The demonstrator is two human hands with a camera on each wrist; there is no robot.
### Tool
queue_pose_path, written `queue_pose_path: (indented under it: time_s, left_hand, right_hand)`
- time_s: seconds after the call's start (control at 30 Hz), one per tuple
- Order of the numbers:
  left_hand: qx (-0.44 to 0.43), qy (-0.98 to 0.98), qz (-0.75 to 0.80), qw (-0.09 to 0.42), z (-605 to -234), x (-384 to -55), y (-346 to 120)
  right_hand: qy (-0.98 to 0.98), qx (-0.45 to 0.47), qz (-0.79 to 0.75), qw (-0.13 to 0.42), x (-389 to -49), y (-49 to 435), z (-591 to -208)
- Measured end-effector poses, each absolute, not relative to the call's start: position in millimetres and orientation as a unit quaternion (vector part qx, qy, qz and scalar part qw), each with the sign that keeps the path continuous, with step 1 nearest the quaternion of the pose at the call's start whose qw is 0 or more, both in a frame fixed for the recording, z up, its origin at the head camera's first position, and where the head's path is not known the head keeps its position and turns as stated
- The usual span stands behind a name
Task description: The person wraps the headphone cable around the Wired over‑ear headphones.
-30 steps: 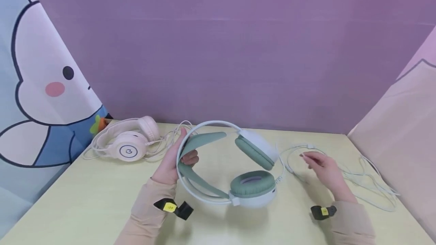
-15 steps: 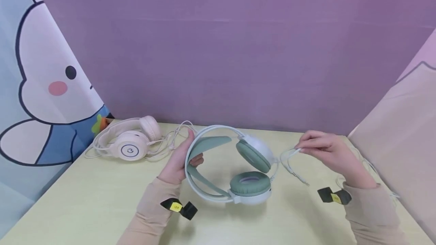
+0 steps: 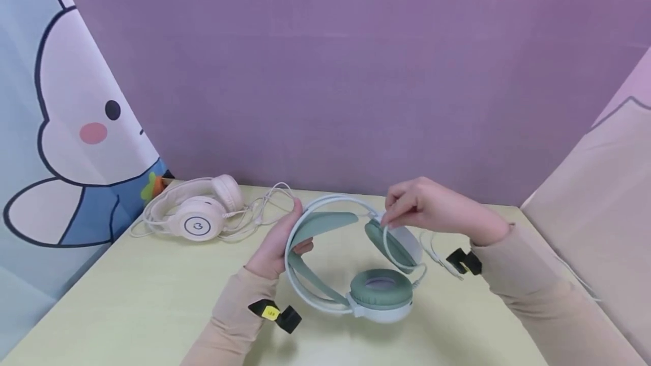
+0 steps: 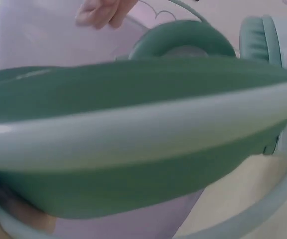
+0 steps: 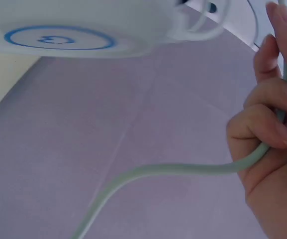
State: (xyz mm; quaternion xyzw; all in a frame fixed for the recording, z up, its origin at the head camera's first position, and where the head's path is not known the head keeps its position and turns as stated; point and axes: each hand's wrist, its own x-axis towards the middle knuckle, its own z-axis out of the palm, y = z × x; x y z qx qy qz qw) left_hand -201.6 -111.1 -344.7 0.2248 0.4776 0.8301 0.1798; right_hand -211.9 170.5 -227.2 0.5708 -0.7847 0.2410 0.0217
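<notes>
My left hand [image 3: 282,243] grips the headband of light blue and green headphones [image 3: 380,312], thumb up along the band, holding them over the table. Green padded ear cups [image 3: 381,288] face each other at the right end of the band. Up by the far ear cup, my right hand [image 3: 426,205] pinches the pale headphone cable [image 3: 389,250], which loops down to the near cup. In the right wrist view, the cable [image 5: 173,169] runs through the curled fingers [image 5: 262,124] and trails off below. The headband [image 4: 148,139] fills most of the left wrist view.
White headphones [image 3: 198,222] with a coiled white cable [image 3: 254,216] lie at the table's back left. Loose cable ends [image 3: 442,261] hang to the right of the held headphones. A purple backdrop [image 3: 325,100] rises behind the pale yellow table [image 3: 127,298].
My right hand has lifted the cable off the table and carried it left to the far ear cup. My left hand with the headphones has shifted slightly right.
</notes>
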Motion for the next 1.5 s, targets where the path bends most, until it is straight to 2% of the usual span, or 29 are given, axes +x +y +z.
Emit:
queue_pose_path:
  time_s: [0.27, 0.4, 0.57, 0.8, 1.0, 1.5]
  left_hand:
    - [0.293, 0.432, 0.829, 0.201, -345.5, -201.9, -107.9]
    - [0.313, 0.434, 0.819, 0.208, -345.1, -202.4, -106.2]
    - [0.309, 0.428, 0.821, 0.219, -345.6, -201.8, -106.0]
    - [0.305, 0.402, 0.833, 0.224, -347.4, -201.8, -107.2]
    - [0.309, 0.339, 0.853, 0.249, -350.9, -201.7, -107.7]
    - [0.372, 0.213, 0.870, 0.244, -348.4, -198.7, -103.7]
  right_hand:
    - [-0.843, 0.487, 0.229, 0.003, -223.0, 159.9, -233.5]
    - [-0.867, 0.431, 0.245, -0.053, -224.7, 165.5, -234.9]
    - [-0.864, 0.419, 0.248, -0.126, -228.2, 169.5, -235.3]
    - [-0.868, 0.385, 0.268, -0.165, -232.0, 170.8, -235.0]
    - [-0.856, 0.364, 0.301, -0.210, -233.8, 171.7, -239.2]
    - [-0.842, 0.337, 0.380, -0.183, -233.5, 180.1, -251.4]
